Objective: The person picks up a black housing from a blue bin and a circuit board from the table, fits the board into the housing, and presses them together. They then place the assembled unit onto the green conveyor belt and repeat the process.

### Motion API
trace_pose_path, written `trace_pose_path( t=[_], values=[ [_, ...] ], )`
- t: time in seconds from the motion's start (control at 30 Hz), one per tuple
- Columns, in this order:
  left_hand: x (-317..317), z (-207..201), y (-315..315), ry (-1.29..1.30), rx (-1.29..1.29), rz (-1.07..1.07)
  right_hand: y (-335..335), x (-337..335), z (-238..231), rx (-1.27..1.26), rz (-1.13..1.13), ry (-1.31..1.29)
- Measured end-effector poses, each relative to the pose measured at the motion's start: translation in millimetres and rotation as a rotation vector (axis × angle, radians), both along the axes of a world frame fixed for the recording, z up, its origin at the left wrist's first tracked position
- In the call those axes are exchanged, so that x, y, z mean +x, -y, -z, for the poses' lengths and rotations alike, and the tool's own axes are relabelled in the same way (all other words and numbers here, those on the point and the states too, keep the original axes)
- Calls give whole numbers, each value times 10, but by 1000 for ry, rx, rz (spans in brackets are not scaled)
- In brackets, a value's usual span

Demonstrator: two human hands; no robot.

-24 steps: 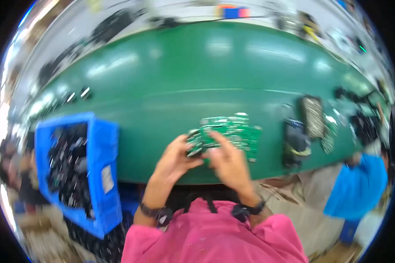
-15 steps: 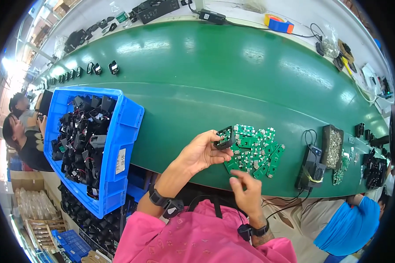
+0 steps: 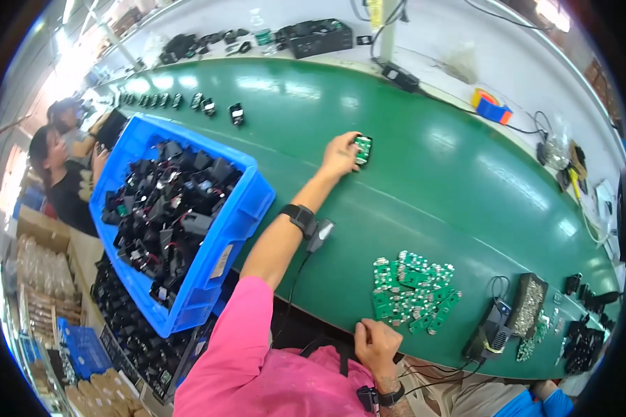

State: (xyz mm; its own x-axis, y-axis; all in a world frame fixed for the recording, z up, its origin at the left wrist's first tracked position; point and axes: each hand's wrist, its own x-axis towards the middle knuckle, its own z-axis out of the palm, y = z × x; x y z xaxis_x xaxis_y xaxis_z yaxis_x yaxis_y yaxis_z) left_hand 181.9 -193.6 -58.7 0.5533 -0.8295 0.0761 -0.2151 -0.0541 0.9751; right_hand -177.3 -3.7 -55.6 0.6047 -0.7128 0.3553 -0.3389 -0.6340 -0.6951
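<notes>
My left hand (image 3: 340, 157) is stretched out over the far part of the green table, its fingers closed on the left side of a small black housing (image 3: 369, 154). A green circuit board (image 3: 362, 147) shows in the housing's open face. At the near table edge my right hand (image 3: 378, 342) rests with curled fingers and nothing visible in it. Just beyond it lies a loose pile of green circuit boards (image 3: 414, 285). To the left, a blue bin (image 3: 259, 196) is heaped with black housings (image 3: 181, 208) and thin wires.
Several black units (image 3: 237, 114) stand in a row at the far left. A black power tool (image 3: 492, 330) and a tray of small metal parts (image 3: 530, 304) sit at the right. Tape (image 3: 492, 105) lies on the back ledge. Other people (image 3: 66, 177) sit at left and right.
My left hand has carried the housing away from the board pile, forward to the far part of the table. My right hand has drawn back to the table edge, and the view has shifted.
</notes>
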Motion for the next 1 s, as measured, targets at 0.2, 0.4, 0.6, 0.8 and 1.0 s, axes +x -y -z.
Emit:
trace_pose_path(
  t=[0.2,0.4,0.6,0.8,1.0],
  values=[
    [361,70,286,583,9,-63,33,22,10,-25,32,9],
    [-440,-592,-407,630,104,-291,-25,-22,105,-39,15,30],
    [-521,-1582,-2501,1055,364,-607,-27,-55,114,-5,-13,26],
    [399,-1589,-2760,1174,983,-371,84,2,-7,-74,-63,62],
    [546,-1546,-2729,1174,740,-546,81,-179,-140,368,-96,150]
  ],
)
